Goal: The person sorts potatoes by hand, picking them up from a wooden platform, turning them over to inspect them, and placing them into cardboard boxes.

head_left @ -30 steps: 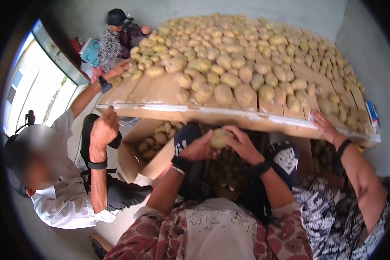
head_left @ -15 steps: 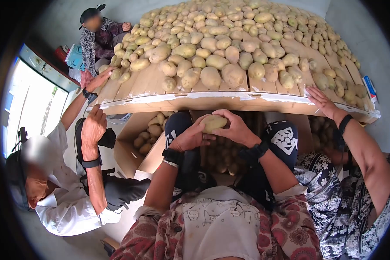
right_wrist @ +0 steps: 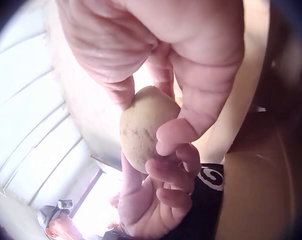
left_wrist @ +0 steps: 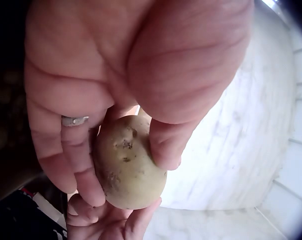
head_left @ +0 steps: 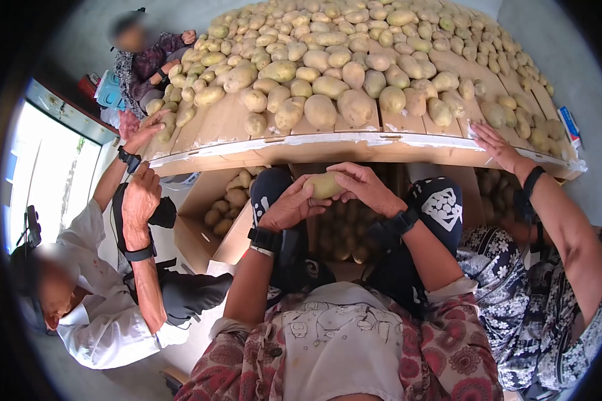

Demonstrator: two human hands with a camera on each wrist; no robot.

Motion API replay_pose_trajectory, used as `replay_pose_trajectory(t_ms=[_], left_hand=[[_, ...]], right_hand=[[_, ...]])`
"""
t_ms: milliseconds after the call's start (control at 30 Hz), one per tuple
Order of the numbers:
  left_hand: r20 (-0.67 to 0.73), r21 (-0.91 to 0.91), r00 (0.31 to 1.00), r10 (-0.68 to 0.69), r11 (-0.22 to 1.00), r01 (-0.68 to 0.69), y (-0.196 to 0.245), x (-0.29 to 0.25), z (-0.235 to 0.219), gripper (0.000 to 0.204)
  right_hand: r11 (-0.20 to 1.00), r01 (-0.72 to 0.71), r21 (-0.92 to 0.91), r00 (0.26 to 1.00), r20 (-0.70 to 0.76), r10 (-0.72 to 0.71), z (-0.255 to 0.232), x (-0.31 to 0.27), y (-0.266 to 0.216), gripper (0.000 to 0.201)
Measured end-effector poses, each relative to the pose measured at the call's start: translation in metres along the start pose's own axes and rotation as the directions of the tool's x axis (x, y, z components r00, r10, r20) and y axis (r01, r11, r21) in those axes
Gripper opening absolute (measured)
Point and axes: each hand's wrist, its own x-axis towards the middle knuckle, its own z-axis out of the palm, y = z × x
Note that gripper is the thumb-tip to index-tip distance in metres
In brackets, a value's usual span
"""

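Note:
One pale yellow potato (head_left: pixel 325 186) is held between both hands, in front of the table edge and above the knees. My left hand (head_left: pixel 289 202) grips its left end with thumb and fingers; a ring shows on one finger in the left wrist view. At the other end my right hand (head_left: pixel 368 190) pinches it. Small dark pits mark the potato (left_wrist: pixel 127 157) in the left wrist view. Brownish specks dot the side of the potato (right_wrist: pixel 146 131) that faces the right wrist camera.
Many potatoes (head_left: pixel 320 111) lie spread over a cardboard-covered table (head_left: pixel 234 144). Below stand cardboard boxes of potatoes, one box (head_left: pixel 192 227) at the left. A person (head_left: pixel 93 301) sits to the left, another person (head_left: pixel 562 227) to the right, a third person (head_left: pixel 147 60) at the far left corner.
The head view has tilted and shifted slightly. Both hands keep hold of the potato and have turned it a little. The far person's arm now reaches toward the potatoes.

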Motion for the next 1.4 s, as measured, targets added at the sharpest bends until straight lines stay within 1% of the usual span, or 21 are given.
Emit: replay_pose_trajectory(t_ms=[67,133,167,233,267,300,333,400,433,567,633,667,733,867,900,933,1000,1267,1333,1400], left_hand=[[0.022,0.02,1.0,-0.007,1.0,0.007,0.001,0.002,0.002,0.047],[-0.031,0.032,0.999,-0.021,0.999,0.022,0.003,0.002,0.005,0.049],[-0.034,0.03,0.999,-0.022,0.999,0.023,0.002,0.002,0.002,0.049],[0.02,-0.075,0.995,-0.097,0.992,0.099,0.0,0.006,-0.006,0.054],[0.021,-0.076,0.995,-0.098,0.992,0.1,-0.001,0.006,-0.009,0.054],[0.016,-0.08,0.995,-0.095,0.992,0.096,-0.001,0.006,-0.011,0.059],[0.011,-0.085,0.996,-0.091,0.992,0.092,-0.002,0.006,-0.012,0.063],[0.026,-0.072,0.993,-0.115,0.99,0.117,-0.002,0.007,-0.015,0.064],[0.041,-0.057,0.989,-0.14,0.988,0.142,-0.003,0.006,-0.016,0.064],[0.036,-0.063,0.987,-0.157,0.985,0.159,-0.001,0.009,-0.012,0.065],[-0.091,-0.036,0.986,-0.14,0.99,0.137,0.007,0.005,0.006,0.066],[-0.092,-0.037,0.986,-0.142,0.99,0.14,0.006,0.004,0.005,0.066],[-0.049,-0.014,0.995,-0.091,0.996,0.091,0.007,0.005,0.004,0.069],[-0.057,-0.053,0.994,-0.089,0.995,0.086,0.007,0.003,0.003,0.072],[-0.037,-0.066,0.996,-0.087,0.994,0.084,0.006,0.003,0.0,0.072],[-0.016,-0.077,0.996,-0.084,0.994,0.083,0.006,0.003,-0.001,0.072],[-0.032,-0.099,0.996,-0.079,0.992,0.075,0.005,0.002,-0.001,0.072],[-0.08,-0.13,0.994,-0.07,0.99,0.06,0.007,0.003,0.001,0.075],[-0.111,-0.151,0.992,-0.065,0.987,0.047,0.007,0.002,0.002,0.076],[-0.103,-0.142,0.993,-0.061,0.989,0.046,0.007,0.002,-0.001,0.076]], right_hand=[[0.999,-0.018,0.036,1.0,0.003,0.018,0.0,-0.002,-0.002,0.034],[0.997,-0.033,0.071,0.999,0.015,0.032,0.001,0.0,-0.004,0.034],[0.995,-0.026,0.095,1.0,0.006,0.025,0.003,0.001,-0.006,0.035],[0.992,-0.018,0.121,1.0,-0.003,0.019,0.007,0.004,-0.005,0.035],[0.981,-0.026,0.191,1.0,0.014,0.024,0.008,0.006,-0.004,0.035],[0.965,-0.034,0.259,0.999,0.032,0.027,0.008,0.007,-0.003,0.035],[0.965,-0.034,0.258,0.999,0.031,0.027,0.007,0.009,-0.001,0.035],[0.973,-0.043,0.226,0.999,0.009,0.042,0.006,0.013,0.004,0.034],[0.972,-0.048,0.228,0.999,0.011,0.046,0.006,0.014,0.006,0.034],[0.965,-0.072,0.254,0.997,-0.001,0.074,0.003,0.017,0.01,0.035],[0.958,-0.093,0.271,0.995,-0.008,0.099,0.003,0.017,0.013,0.036],[0.964,-0.096,0.247,0.994,-0.024,0.105,0.002,0.018,0.014,0.036],[0.971,-0.096,0.22,0.993,-0.042,0.108,-0.002,0.02,0.021,0.036],[0.979,-0.111,0.173,0.992,-0.036,0.119,-0.004,0.024,0.024,0.037],[0.982,-0.109,0.157,0.993,-0.033,0.115,-0.002,0.023,0.022,0.038],[0.981,-0.111,0.157,0.993,-0.032,0.117,-0.001,0.022,0.02,0.038],[0.972,-0.144,0.188,0.987,-0.036,0.154,0.001,0.022,0.017,0.039],[0.969,-0.141,0.203,0.989,-0.026,0.149,0.002,0.019,0.014,0.037],[0.968,-0.142,0.206,0.988,-0.026,0.15,0.003,0.017,0.01,0.037],[0.985,-0.03,0.168,0.999,-0.012,0.033,0.003,0.015,0.007,0.04]])
